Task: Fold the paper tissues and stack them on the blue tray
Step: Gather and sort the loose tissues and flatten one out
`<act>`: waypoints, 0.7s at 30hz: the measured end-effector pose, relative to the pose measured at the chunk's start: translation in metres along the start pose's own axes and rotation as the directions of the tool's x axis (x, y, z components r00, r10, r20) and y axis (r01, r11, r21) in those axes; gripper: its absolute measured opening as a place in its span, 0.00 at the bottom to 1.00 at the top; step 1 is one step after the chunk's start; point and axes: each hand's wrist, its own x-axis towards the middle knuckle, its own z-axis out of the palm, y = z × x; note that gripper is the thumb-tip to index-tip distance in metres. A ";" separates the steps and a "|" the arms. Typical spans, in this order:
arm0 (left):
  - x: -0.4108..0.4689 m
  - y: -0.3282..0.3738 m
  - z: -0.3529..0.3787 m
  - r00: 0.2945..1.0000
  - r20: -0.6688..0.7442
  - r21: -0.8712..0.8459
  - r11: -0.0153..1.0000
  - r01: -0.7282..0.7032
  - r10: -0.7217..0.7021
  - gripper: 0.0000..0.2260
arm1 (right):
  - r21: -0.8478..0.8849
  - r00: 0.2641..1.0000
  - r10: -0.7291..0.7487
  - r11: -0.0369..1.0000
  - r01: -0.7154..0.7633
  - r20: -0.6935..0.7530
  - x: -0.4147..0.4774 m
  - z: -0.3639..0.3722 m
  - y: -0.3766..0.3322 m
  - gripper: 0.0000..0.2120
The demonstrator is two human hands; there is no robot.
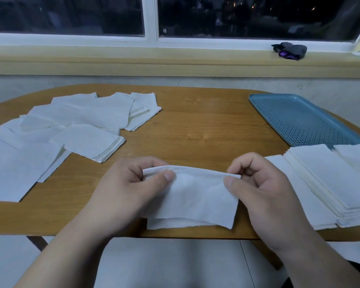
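Both hands pinch the tissue [192, 196] at its folded top edge, left hand [133, 183] and right hand [264, 183] at opposite corners, likely aligning layers before creasing; blue tray [299, 119] bare

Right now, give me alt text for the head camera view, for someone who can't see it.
Left hand and right hand pinch a folded tissue by its top edge, over a wooden table. Loose tissues lie at left; a stack sits at right, at the near end of a blue tray.

L hand [131, 183] & R hand [264, 183] near centre, each pinching tissue [195, 198] far edge w/ thumb + curled fingers; forearms angle inward.
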 end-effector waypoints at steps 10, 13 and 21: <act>0.005 -0.005 -0.012 0.997 0.044 -0.229 0.971 0.065 -0.057 0.09 | 0.183 0.993 0.032 0.982 -0.053 0.115 0.004 -0.002 0.009 0.13; 0.005 -0.005 -0.014 0.995 0.044 -0.251 0.963 0.098 -0.090 0.08 | 0.187 0.989 0.002 0.982 -0.030 0.146 0.004 -0.003 0.009 0.20; 0.005 -0.007 -0.013 0.976 0.088 -0.274 0.937 0.216 -0.200 0.12 | 0.079 0.992 -0.025 0.997 0.015 0.127 0.000 -0.001 0.003 0.12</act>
